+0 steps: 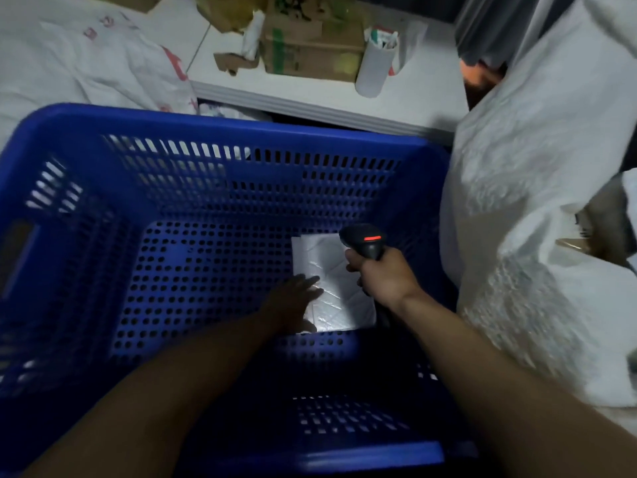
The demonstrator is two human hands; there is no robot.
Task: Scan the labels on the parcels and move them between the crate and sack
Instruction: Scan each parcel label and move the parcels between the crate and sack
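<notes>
A big blue perforated crate (pixel 220 132) fills the middle of the view. One white parcel (pixel 331 270) lies flat on its floor at the right. My left hand (pixel 293 301) reaches down with straight fingers, its fingertips on the parcel's left edge. My right hand (pixel 382 277) grips a black handheld scanner (pixel 365 241) with a red light, held just above the parcel's right side. A large white sack (pixel 537 208) stands right of the crate, its mouth partly visible at the far right.
A white ledge (pixel 310 105) runs behind the crate, carrying a cardboard box (pixel 310 39), a white cup (pixel 374 63) and torn card scraps. Crumpled white sacking (pixel 86 63) lies at the back left.
</notes>
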